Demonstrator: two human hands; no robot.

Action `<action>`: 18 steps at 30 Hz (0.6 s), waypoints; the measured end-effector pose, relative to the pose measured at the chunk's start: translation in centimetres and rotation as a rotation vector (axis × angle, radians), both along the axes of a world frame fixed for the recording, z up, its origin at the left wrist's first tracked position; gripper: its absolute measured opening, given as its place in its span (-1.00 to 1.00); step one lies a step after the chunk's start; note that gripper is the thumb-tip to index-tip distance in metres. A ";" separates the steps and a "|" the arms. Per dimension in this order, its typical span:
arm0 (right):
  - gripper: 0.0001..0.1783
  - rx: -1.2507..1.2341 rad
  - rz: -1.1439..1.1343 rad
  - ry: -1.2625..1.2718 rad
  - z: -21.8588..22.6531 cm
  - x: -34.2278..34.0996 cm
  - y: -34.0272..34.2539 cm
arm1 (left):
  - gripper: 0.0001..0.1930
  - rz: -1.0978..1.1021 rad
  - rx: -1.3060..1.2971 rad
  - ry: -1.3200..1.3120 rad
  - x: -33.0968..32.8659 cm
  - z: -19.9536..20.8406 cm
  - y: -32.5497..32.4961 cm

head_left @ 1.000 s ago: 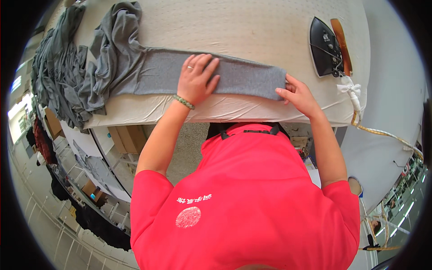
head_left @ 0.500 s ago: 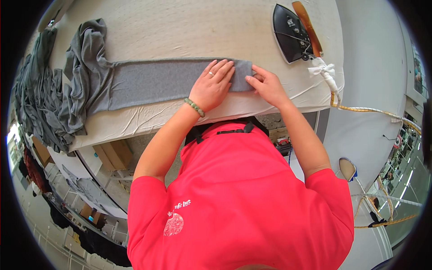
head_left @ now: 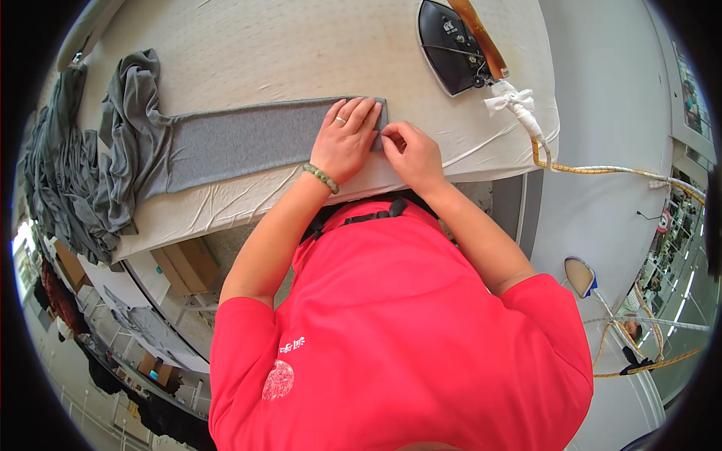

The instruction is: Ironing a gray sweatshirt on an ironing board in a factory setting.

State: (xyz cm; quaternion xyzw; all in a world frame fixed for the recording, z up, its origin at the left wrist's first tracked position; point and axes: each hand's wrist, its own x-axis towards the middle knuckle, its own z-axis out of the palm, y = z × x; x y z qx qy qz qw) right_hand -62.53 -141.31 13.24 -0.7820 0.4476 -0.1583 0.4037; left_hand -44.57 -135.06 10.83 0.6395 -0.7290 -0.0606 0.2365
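A grey knit garment point(head_left: 241, 143) lies on the table, one long narrow part of it, like a sleeve or leg, stretched flat towards the right. My left hand point(head_left: 346, 143), with a ring and a green bead bracelet, rests flat on that part close to its right end, fingers extended. At the same end my right hand point(head_left: 412, 156) is closed, thumb and forefinger pinched at the fabric's edge. The other fingers of that hand are curled in. Part of the garment's end is hidden under my left fingers.
The pale cloth-covered table point(head_left: 278, 52) has its front edge along my waist. An iron point(head_left: 451, 49) with a brown handle rests at the far right, its wrapped cord point(head_left: 602, 171) running off the table. Bunched grey fabric point(head_left: 71, 173) hangs over the left edge. A cardboard box point(head_left: 188, 267) stands below.
The view has shifted, so the table and iron appear further left. My left hand is nearer the garment's end, covering more of it. My right fingers have drawn into a tighter pinch.
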 end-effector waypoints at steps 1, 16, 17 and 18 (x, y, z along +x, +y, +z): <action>-0.80 -0.024 0.013 0.033 0.1 0.0 -0.3 | -0.43 0.010 0.008 -0.029 -0.3 -0.1 -0.1; -0.34 -0.542 -0.058 0.664 6.4 0.3 -18.0 | -0.21 0.027 0.153 -0.019 -0.8 1.4 -0.1; -0.53 -0.556 -0.042 0.637 5.8 -0.4 -18.1 | -0.20 0.026 0.165 -0.014 -0.7 1.5 0.0; -0.71 -0.571 -0.018 0.607 5.9 -0.3 -18.0 | -0.20 0.041 0.165 -0.010 -0.7 1.6 0.0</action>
